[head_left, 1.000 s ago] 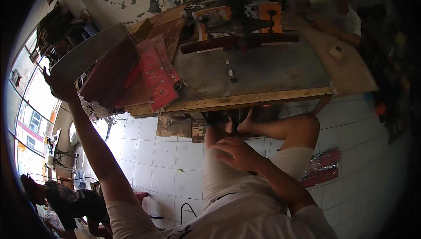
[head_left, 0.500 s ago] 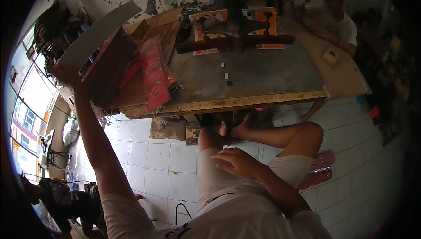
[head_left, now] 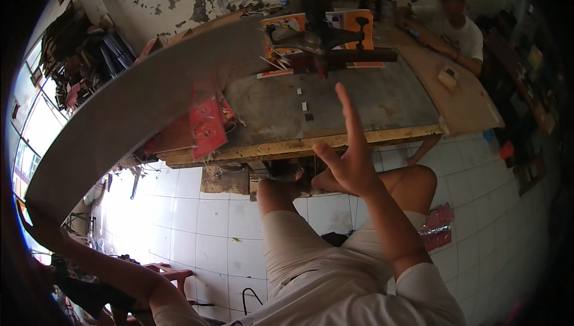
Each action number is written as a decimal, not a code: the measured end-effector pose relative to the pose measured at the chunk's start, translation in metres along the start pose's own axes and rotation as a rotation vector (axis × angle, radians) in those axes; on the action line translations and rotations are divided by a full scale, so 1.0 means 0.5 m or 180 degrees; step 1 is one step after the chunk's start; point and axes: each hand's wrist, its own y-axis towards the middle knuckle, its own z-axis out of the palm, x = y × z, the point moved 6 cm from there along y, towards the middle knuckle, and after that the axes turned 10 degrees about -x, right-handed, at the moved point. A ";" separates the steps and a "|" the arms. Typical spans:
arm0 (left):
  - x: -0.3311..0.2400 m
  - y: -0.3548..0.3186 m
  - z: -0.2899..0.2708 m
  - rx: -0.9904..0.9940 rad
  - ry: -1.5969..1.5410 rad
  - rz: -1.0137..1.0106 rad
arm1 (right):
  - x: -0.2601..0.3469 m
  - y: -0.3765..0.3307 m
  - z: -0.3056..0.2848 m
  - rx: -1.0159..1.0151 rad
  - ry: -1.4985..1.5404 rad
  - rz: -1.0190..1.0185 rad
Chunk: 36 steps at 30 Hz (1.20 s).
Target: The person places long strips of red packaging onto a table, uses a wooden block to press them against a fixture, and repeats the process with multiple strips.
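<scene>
Head view: I see that the grey sheet [head_left: 149,93] has swung from the left side to above the table [head_left: 388,93], so now it hides part of the red sheets [head_left: 206,124]. The left hand [head_left: 45,230] pinches its near end, at the far left. The right hand [head_left: 354,167] has risen from the lap [head_left: 299,236]; its fingers are spread and hold nothing, so only the left hand is on the grey sheet. The orange posters [head_left: 360,26] bear printing, but I cannot read it surely.
</scene>
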 end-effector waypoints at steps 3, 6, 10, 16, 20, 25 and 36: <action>-0.086 -0.029 0.013 0.0227 -0.0357 0.0197 | -0.013 0.015 -0.023 -0.0419 0.0159 0.0277; -0.335 -0.090 0.103 0.0373 -0.1541 -0.1931 | -0.061 -0.019 -0.163 0.0041 0.0857 0.1137; -0.757 -0.123 0.161 0.1117 -0.3390 -0.3540 | 0.008 -0.118 -0.434 -0.0513 0.0701 0.0790; -1.240 -0.123 0.121 0.2188 -0.5779 -0.2565 | 0.206 -0.368 -0.892 -0.1327 -0.1561 0.0205; -1.406 -0.146 0.046 0.2794 -0.5689 -0.1828 | 0.313 -0.353 -0.673 -0.0341 -0.1561 -0.0244; -1.521 -0.172 -0.033 0.2425 -0.5546 -0.0638 | 0.249 -0.372 -0.448 0.0651 -0.2022 0.0121; -1.514 -0.247 -0.018 0.2751 -0.5156 0.0067 | 0.135 -0.406 -0.204 0.1163 -0.1754 -0.0222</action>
